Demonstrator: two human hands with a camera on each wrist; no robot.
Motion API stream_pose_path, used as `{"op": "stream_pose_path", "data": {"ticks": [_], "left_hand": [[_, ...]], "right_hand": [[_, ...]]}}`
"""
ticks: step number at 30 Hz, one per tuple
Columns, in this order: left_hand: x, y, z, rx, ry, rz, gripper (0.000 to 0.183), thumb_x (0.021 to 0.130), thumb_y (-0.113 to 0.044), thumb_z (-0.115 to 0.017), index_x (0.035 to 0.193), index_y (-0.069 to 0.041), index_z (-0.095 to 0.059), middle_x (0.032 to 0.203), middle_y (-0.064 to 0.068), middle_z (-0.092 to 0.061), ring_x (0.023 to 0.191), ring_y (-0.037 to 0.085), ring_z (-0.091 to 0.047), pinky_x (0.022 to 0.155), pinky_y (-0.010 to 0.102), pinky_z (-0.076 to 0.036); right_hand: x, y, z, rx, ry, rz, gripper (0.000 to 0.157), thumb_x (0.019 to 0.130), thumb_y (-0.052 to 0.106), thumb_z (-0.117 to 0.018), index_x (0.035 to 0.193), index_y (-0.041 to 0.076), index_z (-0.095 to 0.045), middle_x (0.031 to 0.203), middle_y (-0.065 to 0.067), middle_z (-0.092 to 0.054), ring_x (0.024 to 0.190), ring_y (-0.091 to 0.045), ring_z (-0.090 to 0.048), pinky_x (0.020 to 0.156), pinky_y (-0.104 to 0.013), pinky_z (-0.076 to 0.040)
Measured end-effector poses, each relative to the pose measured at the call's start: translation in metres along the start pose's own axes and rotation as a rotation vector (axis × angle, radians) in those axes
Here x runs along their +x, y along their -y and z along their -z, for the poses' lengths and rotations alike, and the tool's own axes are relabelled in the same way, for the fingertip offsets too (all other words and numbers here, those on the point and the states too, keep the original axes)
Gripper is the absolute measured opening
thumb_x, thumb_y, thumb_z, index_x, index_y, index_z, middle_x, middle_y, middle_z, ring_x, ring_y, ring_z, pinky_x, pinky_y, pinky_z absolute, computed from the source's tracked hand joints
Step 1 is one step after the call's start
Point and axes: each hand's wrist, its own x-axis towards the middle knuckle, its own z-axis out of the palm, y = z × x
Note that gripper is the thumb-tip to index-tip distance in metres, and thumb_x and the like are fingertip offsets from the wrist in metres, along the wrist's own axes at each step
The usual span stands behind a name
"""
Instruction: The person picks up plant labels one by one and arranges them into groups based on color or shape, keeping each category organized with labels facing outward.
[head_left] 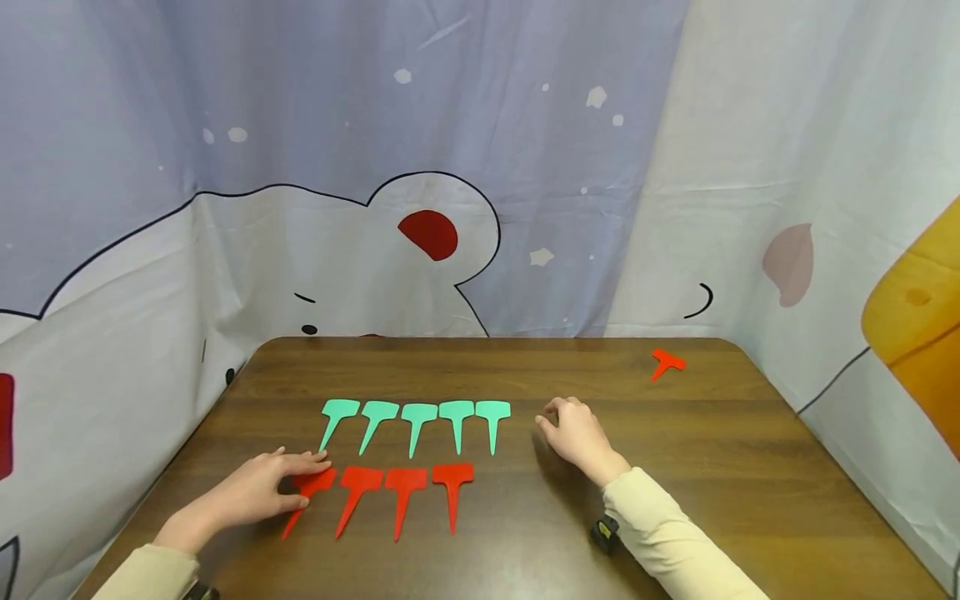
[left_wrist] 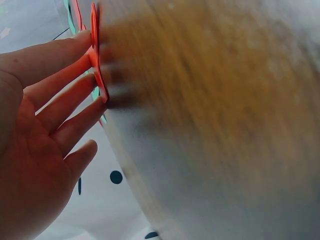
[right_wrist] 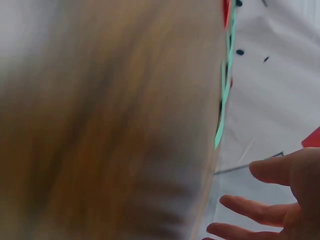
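My left hand lies over the leftmost red T-shaped plant label on the table. Its fairly straight fingers and thumb touch that label, partly hiding its head; in the left wrist view the red label is edge-on at the fingertips. More red plant labels continue the row to the right, stems toward me. Behind them runs a row of mint-green plant labels. My right hand hovers to the right of the green row, fingers loosely bent, holding nothing.
A single red plant label lies near the table's back right corner, turned at an angle. The brown wooden table meets a patterned curtain at the back and sides.
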Motion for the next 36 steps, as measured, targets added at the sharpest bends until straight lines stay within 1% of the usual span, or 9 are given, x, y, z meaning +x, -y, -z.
{"op": "stream_pose_path", "data": {"ticks": [6,9,16,20,23,27,36], "left_hand": [[0.0,0.0,0.001,-0.005,0.01,0.011,0.05,0.078,-0.02,-0.075,0.126,-0.013,-0.064,0.135,0.008,-0.057,0.122,0.033,-0.054,0.106,0.057,-0.03],[0.0,0.001,0.002,-0.008,0.017,0.014,0.05,0.078,-0.02,-0.075,0.126,-0.013,-0.063,0.135,0.008,-0.057,0.122,0.034,-0.054,0.106,0.058,-0.03],[0.002,0.002,0.001,-0.015,0.025,0.011,0.051,0.078,-0.019,-0.076,0.126,-0.012,-0.063,0.135,0.009,-0.056,0.123,0.035,-0.053,0.106,0.059,-0.029],[0.002,0.002,0.001,-0.013,0.027,0.014,0.051,0.077,-0.019,-0.076,0.126,-0.011,-0.063,0.135,0.009,-0.057,0.123,0.035,-0.053,0.106,0.059,-0.029],[0.003,0.002,0.002,-0.009,0.027,0.018,0.051,0.077,-0.02,-0.076,0.126,-0.012,-0.063,0.135,0.009,-0.056,0.123,0.035,-0.053,0.107,0.059,-0.029],[0.003,0.002,0.002,0.004,0.021,0.015,0.051,0.077,-0.019,-0.076,0.126,-0.012,-0.063,0.135,0.009,-0.057,0.122,0.035,-0.054,0.107,0.059,-0.03],[0.002,0.001,0.001,0.015,0.016,0.011,0.051,0.077,-0.019,-0.076,0.125,-0.011,-0.064,0.134,0.009,-0.057,0.121,0.035,-0.054,0.106,0.058,-0.031]], "right_hand": [[0.011,-0.022,0.007,-0.037,-0.007,0.003,0.037,0.089,0.028,-0.064,0.106,-0.004,-0.067,0.107,-0.023,-0.065,0.102,-0.039,-0.062,0.085,-0.05,-0.05],[0.014,-0.033,0.01,-0.054,0.012,-0.001,0.04,0.09,0.03,-0.063,0.109,-0.005,-0.065,0.11,-0.024,-0.064,0.104,-0.041,-0.061,0.086,-0.052,-0.05],[0.02,-0.056,0.019,-0.095,0.087,-0.047,0.048,0.092,0.034,-0.06,0.116,-0.007,-0.061,0.115,-0.027,-0.06,0.106,-0.044,-0.058,0.083,-0.056,-0.05],[0.024,-0.068,0.025,-0.131,0.088,-0.047,0.05,0.092,0.034,-0.06,0.117,-0.009,-0.059,0.116,-0.029,-0.059,0.107,-0.046,-0.057,0.082,-0.059,-0.049],[0.027,-0.077,0.029,-0.153,0.086,-0.061,0.05,0.091,0.034,-0.059,0.117,-0.009,-0.059,0.116,-0.03,-0.058,0.108,-0.047,-0.056,0.083,-0.064,-0.046],[0.032,-0.09,0.035,-0.169,0.107,-0.107,0.049,0.092,0.033,-0.058,0.119,-0.008,-0.059,0.118,-0.031,-0.056,0.11,-0.048,-0.054,0.085,-0.069,-0.041],[0.036,-0.112,0.044,-0.185,0.141,-0.172,0.053,0.094,0.032,-0.053,0.127,-0.01,-0.051,0.128,-0.035,-0.048,0.116,-0.054,-0.048,0.091,-0.075,-0.033]]}}
